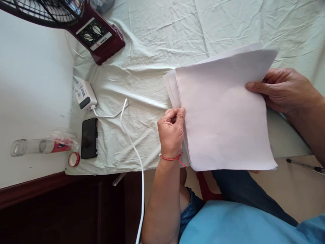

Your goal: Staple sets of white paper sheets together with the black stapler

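A stack of white paper sheets [225, 115] is held up over the front edge of the table, its sheets slightly fanned at the left and top. My left hand [172, 127], with a red string bracelet at the wrist, pinches the stack's left edge between thumb and fingers. On the right side, my right hand [284, 88] grips the sheets with the thumb on top and the fingers underneath, partly hidden. The upper right corner of the paper bends upward. The top sheet's visible face looks blank.
A pale cloth [147, 61] covers the table. At the left are a dark red fan [101, 40], a white power adapter [85, 95] with a white cable [134, 145], a black phone [89, 138], a glass bottle [38, 146] and a red ring [73, 159]. A pen [304, 165] shows at right.
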A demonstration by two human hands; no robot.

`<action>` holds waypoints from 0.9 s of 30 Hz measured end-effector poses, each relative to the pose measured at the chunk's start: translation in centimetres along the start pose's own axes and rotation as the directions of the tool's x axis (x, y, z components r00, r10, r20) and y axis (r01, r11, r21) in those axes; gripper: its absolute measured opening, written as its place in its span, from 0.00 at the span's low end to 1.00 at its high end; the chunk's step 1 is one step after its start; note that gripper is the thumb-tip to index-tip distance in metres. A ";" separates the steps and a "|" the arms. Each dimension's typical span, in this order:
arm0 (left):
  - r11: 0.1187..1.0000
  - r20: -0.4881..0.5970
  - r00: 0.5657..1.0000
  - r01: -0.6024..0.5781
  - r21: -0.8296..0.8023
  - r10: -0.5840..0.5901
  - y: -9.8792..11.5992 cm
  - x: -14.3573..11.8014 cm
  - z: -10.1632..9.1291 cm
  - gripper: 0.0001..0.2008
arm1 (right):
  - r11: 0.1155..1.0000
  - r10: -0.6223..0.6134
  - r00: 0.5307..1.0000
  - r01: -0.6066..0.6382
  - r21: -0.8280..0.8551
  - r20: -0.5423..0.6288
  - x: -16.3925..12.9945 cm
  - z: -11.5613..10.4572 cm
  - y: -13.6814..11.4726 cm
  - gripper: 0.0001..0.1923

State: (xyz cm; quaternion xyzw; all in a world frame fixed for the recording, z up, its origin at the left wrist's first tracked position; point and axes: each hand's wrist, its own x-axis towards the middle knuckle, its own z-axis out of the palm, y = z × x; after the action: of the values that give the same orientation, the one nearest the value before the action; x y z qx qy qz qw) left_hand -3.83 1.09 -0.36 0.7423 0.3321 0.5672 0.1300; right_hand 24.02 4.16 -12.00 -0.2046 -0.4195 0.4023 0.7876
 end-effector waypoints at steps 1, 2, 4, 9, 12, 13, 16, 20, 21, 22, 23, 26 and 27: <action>1.000 -0.012 1.000 -0.013 0.020 0.014 0.0 0.1 -0.1 0.11 | 1.000 0.001 1.000 -0.001 -0.001 0.000 0.0 0.0 0.0 0.17; 0.999 -0.026 0.999 -0.020 0.034 0.021 -0.1 0.2 -0.1 0.09 | 1.000 0.004 1.000 -0.004 -0.005 0.005 0.0 -0.1 0.0 0.18; 0.999 -0.060 0.998 -0.019 0.040 0.022 -0.3 0.3 -0.2 0.08 | 1.000 0.012 1.000 -0.011 -0.017 0.025 0.0 -0.1 0.1 0.20; 1.000 -0.154 0.988 -0.003 0.031 0.008 -0.7 0.5 -0.2 0.14 | 0.994 0.016 0.999 -0.011 -0.111 0.044 0.1 -0.4 0.2 0.26; 1.000 -0.157 0.988 0.000 -0.031 -0.005 -0.8 0.6 -0.1 0.18 | 0.981 0.004 0.999 0.004 -0.194 0.042 0.0 -0.5 0.3 0.26; 0.998 -0.150 0.989 -0.005 -0.058 -0.004 -0.9 0.7 0.0 0.18 | 0.979 -0.007 0.999 0.016 -0.201 0.043 0.0 -0.5 0.3 0.26; 0.993 -0.137 0.990 -0.025 -0.116 0.009 -1.0 0.8 0.0 0.14 | 0.984 -0.045 0.998 0.052 -0.171 0.041 0.1 -0.4 0.5 0.23; 0.988 -0.160 0.987 -0.023 -0.155 -0.002 -1.0 0.7 -0.1 0.15 | 0.989 -0.094 0.995 0.095 -0.110 0.014 0.4 -0.4 0.7 0.21; 0.987 -0.168 0.986 -0.027 -0.157 0.000 -0.9 0.7 -0.1 0.16 | 0.990 -0.100 0.995 0.101 -0.103 0.007 0.5 -0.4 0.8 0.21; 0.988 -0.170 0.985 -0.040 -0.147 0.014 -0.9 0.6 -0.1 0.16 | 0.990 -0.105 0.995 0.104 -0.097 0.003 0.6 -0.5 0.8 0.21; 0.991 -0.167 0.985 -0.060 -0.121 0.039 -0.8 0.6 -0.1 0.14 | 0.990 -0.108 0.994 0.107 -0.092 0.001 0.6 -0.6 0.8 0.21; 0.993 -0.127 0.985 -0.114 -0.002 0.113 -0.7 0.5 0.0 0.05 | 0.989 -0.126 0.992 0.125 -0.082 -0.005 0.7 -0.6 0.8 0.20; 0.993 -0.118 0.986 -0.114 0.022 0.116 -0.7 0.5 0.0 0.04 | 0.989 -0.131 0.991 0.131 -0.072 -0.005 0.7 -0.6 0.7 0.19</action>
State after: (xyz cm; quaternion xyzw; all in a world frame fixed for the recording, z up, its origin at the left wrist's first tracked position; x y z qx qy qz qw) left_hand -4.01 1.94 -0.41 0.7259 0.3001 0.6147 0.0715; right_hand 24.42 5.14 -12.51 -0.2066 -0.4421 0.3334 0.8066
